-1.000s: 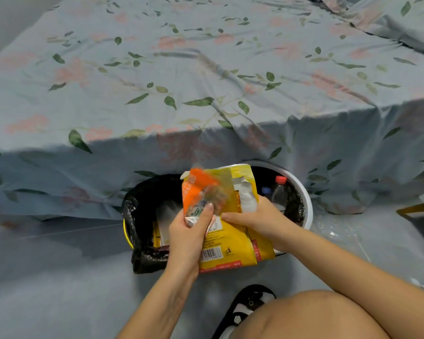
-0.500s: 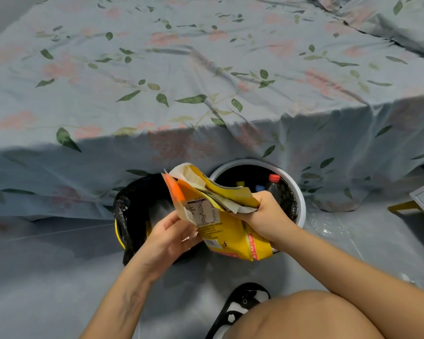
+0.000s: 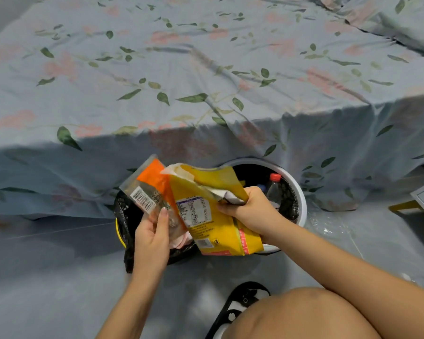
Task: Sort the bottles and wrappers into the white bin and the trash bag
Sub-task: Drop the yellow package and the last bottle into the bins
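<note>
My left hand (image 3: 153, 237) grips an orange and clear wrapper (image 3: 149, 189) with a barcode, held above the black trash bag (image 3: 125, 216) on the floor. My right hand (image 3: 249, 211) clutches a large yellow wrapper (image 3: 206, 216) by its crumpled top, right beside the orange one. Behind my right hand stands the white bin (image 3: 302, 199), lined in black. Inside it a clear bottle with a red cap (image 3: 274, 188) stands upright, with a blue cap next to it.
A bed with a floral blue-grey sheet (image 3: 206, 81) rises right behind both containers. My bare knee (image 3: 304, 314) and a black and white slipper (image 3: 240, 304) fill the lower right. Clear plastic film (image 3: 333, 228) lies on the floor right of the bin.
My left hand has pulled the orange wrapper apart from the yellow one and moved it left over the trash bag. The right hand still holds the yellow wrapper.
</note>
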